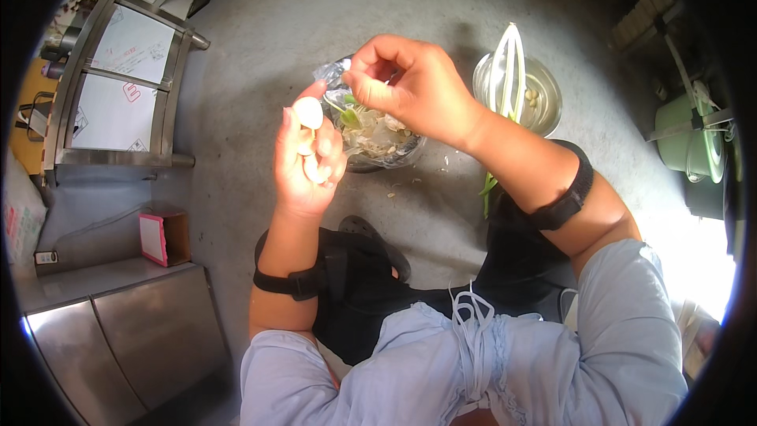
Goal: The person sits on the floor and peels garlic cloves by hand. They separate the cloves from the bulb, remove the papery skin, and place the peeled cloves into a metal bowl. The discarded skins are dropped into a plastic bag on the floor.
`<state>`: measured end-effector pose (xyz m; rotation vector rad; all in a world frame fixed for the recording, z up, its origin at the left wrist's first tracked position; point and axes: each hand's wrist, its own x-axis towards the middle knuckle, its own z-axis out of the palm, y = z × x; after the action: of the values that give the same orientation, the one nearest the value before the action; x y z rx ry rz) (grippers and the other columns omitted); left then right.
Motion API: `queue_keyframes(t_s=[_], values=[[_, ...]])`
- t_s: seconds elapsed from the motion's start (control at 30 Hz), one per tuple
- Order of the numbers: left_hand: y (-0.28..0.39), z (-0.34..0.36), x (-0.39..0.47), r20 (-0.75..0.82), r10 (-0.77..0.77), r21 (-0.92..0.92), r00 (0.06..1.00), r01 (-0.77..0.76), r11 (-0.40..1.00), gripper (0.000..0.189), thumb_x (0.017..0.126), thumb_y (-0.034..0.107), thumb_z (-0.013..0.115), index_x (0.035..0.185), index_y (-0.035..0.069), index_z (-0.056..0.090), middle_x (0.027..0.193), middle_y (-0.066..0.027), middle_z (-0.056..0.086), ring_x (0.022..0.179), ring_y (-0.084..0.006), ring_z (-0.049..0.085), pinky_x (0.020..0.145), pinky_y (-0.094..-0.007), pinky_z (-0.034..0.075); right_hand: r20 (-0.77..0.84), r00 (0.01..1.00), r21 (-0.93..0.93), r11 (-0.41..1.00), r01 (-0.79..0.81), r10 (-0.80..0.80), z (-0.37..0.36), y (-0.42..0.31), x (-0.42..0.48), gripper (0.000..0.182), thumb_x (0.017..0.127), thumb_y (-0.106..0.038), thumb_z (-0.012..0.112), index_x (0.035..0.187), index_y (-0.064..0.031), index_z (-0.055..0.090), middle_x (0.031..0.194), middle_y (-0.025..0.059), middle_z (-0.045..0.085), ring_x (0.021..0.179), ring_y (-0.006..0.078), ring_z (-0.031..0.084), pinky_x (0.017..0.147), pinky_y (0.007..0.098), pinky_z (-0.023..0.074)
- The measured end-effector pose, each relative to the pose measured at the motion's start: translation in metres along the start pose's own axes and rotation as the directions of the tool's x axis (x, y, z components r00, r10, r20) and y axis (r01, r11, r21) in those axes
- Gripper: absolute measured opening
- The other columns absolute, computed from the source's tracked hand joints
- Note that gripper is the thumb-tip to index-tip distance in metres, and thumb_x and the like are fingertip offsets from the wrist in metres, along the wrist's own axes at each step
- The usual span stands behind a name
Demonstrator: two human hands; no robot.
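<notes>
A pale peeled garlic clove (pixel 309 112) sits in the raised fingers of my left hand (pixel 304 186). Strong light on the curled fingers below hides whether more cloves are there. My right hand (pixel 414 89) is a little higher and to the right, thumb and index tips pinched together; no object shows between them. Beneath both hands is a container lined with a clear plastic bag (pixel 408 157), holding papery garlic skins (pixel 372 133) and green scraps (pixel 350 117). On the right, a metal bowl (pixel 553 103) holds several cloves (pixel 531 96), with white-stemmed scallions (pixel 508 71) lying across it.
Loose bits of skin lie on the grey concrete floor (pixel 248 89). A steel-framed stand with film-covered panels (pixel 127 77) is at left, above a steel cabinet (pixel 154 331) with a pink-edged box (pixel 164 239). At right hangs or stands a green bucket (pixel 686 136).
</notes>
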<state>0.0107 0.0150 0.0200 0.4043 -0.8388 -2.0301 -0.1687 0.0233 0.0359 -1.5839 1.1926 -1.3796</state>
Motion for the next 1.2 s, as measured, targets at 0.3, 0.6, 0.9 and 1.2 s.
queue_keyframes(t_s=[0.3, 0.6, 0.9, 1.2], values=[[-0.009, -0.007, -0.008, 0.150, 0.102, 0.768, 0.983, -0.181, 0.614, 0.051, 0.084, 0.015, 0.055, 0.131, 0.005, 0.035, 0.085, -0.0047, 0.055, 0.064, -0.0068, 0.049, 0.056, -0.0192, 0.041, 0.294, 0.951, 0.221, 0.961, -0.165, 0.095, 0.001, 0.012, -0.001, 0.038, 0.075, 0.003, 0.049, 0.112, -0.0046, 0.051, 0.101, 0.0088, 0.057, 0.084, 0.0173, 0.056, 0.073, 0.0283, 0.0452], [-0.012, -0.021, -0.003, 0.256, 0.215, 0.815, 0.942, -0.330, 0.475, 0.054, 0.083, 0.014, 0.060, 0.126, 0.004, 0.028, 0.087, -0.0074, 0.057, 0.070, -0.0070, 0.050, 0.063, -0.0213, 0.041, 0.396, 0.912, 0.335, 0.908, -0.251, 0.106, 0.001, 0.006, -0.007, 0.045, 0.077, -0.015, 0.067, 0.116, -0.0019, 0.048, 0.091, 0.0074, 0.061, 0.080, 0.0124, 0.058, 0.068, 0.0255, 0.0480], [-0.007, -0.018, -0.007, 0.232, 0.373, 0.722, 0.898, -0.416, 0.553, 0.037, 0.084, 0.013, 0.059, 0.115, 0.001, 0.042, 0.083, -0.0065, 0.056, 0.067, -0.0085, 0.052, 0.057, -0.0204, 0.043, 0.424, 0.901, 0.542, 0.771, -0.336, 0.095, 0.001, -0.007, -0.008, 0.027, 0.080, -0.007, 0.063, 0.105, -0.0008, 0.056, 0.093, 0.0051, 0.062, 0.082, 0.0105, 0.059, 0.070, 0.0243, 0.0490], [-0.002, -0.011, -0.008, 0.038, 0.273, 0.491, 0.961, -0.256, 0.833, 0.031, 0.092, 0.032, 0.044, 0.098, 0.002, 0.050, 0.065, -0.0045, 0.051, 0.049, -0.0083, 0.045, 0.039, -0.0187, 0.034, 0.424, 0.904, 0.532, 0.790, -0.304, 0.063, 0.004, -0.008, -0.012, 0.019, 0.080, -0.003, 0.061, 0.099, -0.0007, 0.058, 0.088, 0.0046, 0.063, 0.078, 0.0098, 0.060, 0.068, 0.0228, 0.0488]])
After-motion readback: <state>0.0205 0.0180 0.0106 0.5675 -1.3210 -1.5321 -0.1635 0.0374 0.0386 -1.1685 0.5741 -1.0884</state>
